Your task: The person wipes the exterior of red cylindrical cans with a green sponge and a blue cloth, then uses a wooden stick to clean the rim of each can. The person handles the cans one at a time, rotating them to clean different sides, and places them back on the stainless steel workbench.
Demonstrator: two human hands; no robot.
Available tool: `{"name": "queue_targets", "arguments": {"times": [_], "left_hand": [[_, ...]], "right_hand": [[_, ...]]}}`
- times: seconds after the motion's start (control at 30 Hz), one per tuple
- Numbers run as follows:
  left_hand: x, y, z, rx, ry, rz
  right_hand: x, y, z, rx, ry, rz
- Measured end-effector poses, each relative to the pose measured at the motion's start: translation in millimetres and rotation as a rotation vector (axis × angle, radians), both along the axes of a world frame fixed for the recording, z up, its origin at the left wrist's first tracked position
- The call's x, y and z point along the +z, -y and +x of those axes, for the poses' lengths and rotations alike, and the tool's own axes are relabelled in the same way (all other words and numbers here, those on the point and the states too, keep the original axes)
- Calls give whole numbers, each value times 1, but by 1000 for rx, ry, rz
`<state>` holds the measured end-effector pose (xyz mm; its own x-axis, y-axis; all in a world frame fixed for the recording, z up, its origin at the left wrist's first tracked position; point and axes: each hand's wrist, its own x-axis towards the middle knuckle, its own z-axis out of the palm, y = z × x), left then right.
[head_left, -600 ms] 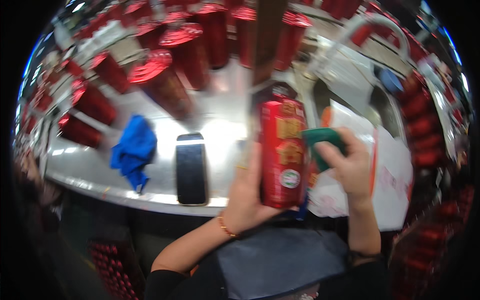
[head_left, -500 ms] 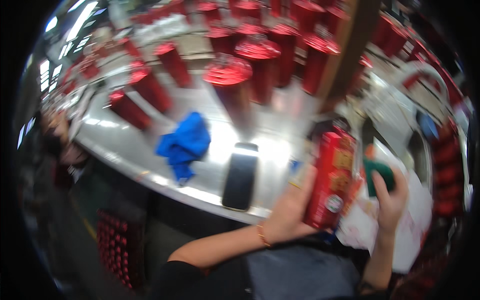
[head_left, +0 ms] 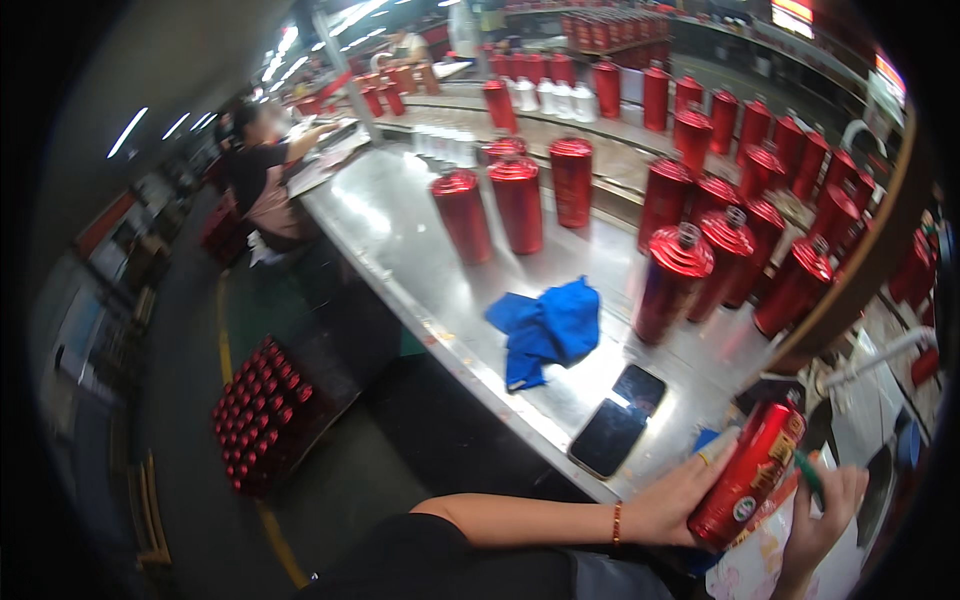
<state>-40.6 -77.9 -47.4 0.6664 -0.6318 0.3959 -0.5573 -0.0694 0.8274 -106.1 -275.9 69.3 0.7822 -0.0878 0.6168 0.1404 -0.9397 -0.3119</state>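
Observation:
My left hand (head_left: 668, 505) is wrapped round a shiny red bottle (head_left: 752, 470) with gold print, tilted over the lower right. My right hand (head_left: 830, 520) pinches a flat green piece (head_left: 809, 476), seen nearly edge-on beside the bottle; whether it touches the bottle, I cannot tell. Left of the bottle, a dark smartphone (head_left: 618, 420) lies on the metal table (head_left: 400, 235). Behind the phone sits a crumpled blue cloth (head_left: 560, 325). White printed paper (head_left: 765, 560) shows below my right hand.
Several red bottles (head_left: 675, 280) stand behind the phone, and more (head_left: 515, 200) toward the table's far end. A brown post (head_left: 865, 265) rises at the right. On the floor at left is a crate of red bottles (head_left: 262, 415). A co-worker (head_left: 265, 175) is at the far left.
My view has swung left, so the table, cloth and phone appear farther right and the co-worker has come into sight. The green piece has turned from its flat side to nearly edge-on.

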Motion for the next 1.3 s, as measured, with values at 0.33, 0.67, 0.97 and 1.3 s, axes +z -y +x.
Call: {"name": "queue_targets", "arguments": {"times": [0.33, 0.67, 0.97, 1.3], "left_hand": [[-10, 8, -3, -4, 4, -151], [-18, 10, -7, -14, -127, -123], [22, -3, -5, -145, -301, 35], [9, -7, 12, 49, 143, -32]], "right_hand": [[43, -23, 9, 161, -85, -6], [50, -35, 14, 169, 1, -271], [15, -20, -14, 98, -66, -260], [7, -40, -40, 168, -106, -108]]}}
